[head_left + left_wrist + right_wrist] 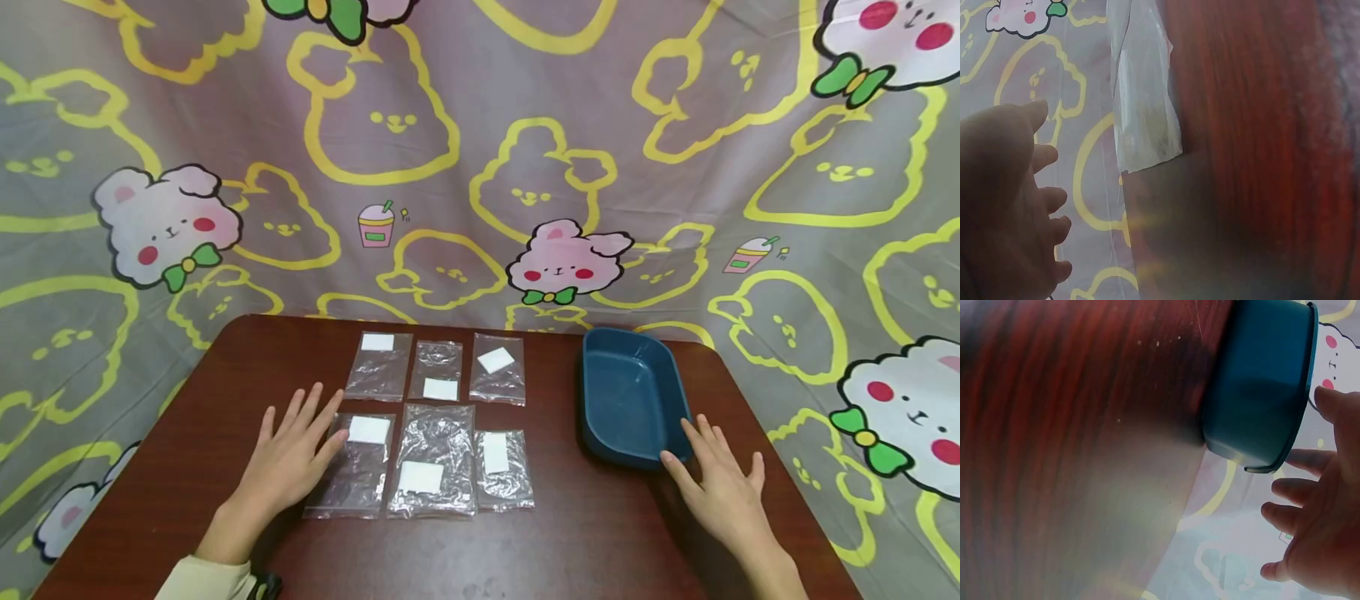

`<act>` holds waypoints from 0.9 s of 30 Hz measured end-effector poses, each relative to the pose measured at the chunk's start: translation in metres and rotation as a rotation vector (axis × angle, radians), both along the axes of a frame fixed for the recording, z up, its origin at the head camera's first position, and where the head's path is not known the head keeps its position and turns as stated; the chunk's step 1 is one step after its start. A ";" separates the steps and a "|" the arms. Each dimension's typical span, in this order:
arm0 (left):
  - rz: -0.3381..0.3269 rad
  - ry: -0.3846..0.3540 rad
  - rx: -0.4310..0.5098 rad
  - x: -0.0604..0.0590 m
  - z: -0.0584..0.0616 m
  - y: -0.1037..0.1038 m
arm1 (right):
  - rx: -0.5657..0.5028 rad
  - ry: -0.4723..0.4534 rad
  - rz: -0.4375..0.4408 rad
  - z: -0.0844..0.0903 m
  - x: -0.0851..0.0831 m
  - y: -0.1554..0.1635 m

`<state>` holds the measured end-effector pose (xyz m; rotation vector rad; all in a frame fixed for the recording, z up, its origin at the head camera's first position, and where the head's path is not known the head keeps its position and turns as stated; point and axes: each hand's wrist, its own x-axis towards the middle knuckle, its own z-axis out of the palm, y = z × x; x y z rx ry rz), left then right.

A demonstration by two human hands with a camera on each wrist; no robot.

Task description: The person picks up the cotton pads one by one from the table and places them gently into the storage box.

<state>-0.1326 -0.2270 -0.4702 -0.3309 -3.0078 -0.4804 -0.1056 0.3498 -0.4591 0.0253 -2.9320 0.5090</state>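
My left hand (pixel 291 457) hovers with spread fingers over the left edge of the front-left clear zip bag (pixel 348 475); whether it touches is unclear. Beside that bag lie a larger crinkled bag (pixel 446 435) and a small one (pixel 510 490). Behind them is a back row: a left bag (pixel 378 375), a middle bag (pixel 438 360) and a right bag (pixel 501 387). Each bag shows a white rectangle. My right hand (pixel 722 492), fingers spread, is by the near right corner of a blue plastic tray (pixel 633 457); the right wrist view shows the tray's outer wall (pixel 1257 381) near the fingertips.
The dark red-brown wooden table (pixel 577 542) has rounded far corners. A grey curtain (pixel 450 208) with yellow outlines and cartoon heads hangs behind it and along both sides. In the left wrist view, a clear bag (pixel 1147 119) lies on the tabletop.
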 end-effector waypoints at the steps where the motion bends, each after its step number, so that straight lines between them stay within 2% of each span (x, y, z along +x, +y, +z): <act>1: 0.000 -0.001 0.000 0.001 0.000 0.000 | -0.006 -0.004 0.001 0.000 0.000 0.000; 9: -0.003 -0.004 0.023 0.004 -0.002 0.001 | -0.069 -0.056 -0.002 0.000 -0.001 0.000; 16: -0.002 -0.013 0.061 0.006 -0.003 0.005 | -0.149 -0.050 0.010 -0.002 -0.005 0.000; 27: -0.071 -0.032 0.140 0.016 -0.011 0.025 | -0.325 -0.082 0.067 -0.007 -0.012 0.003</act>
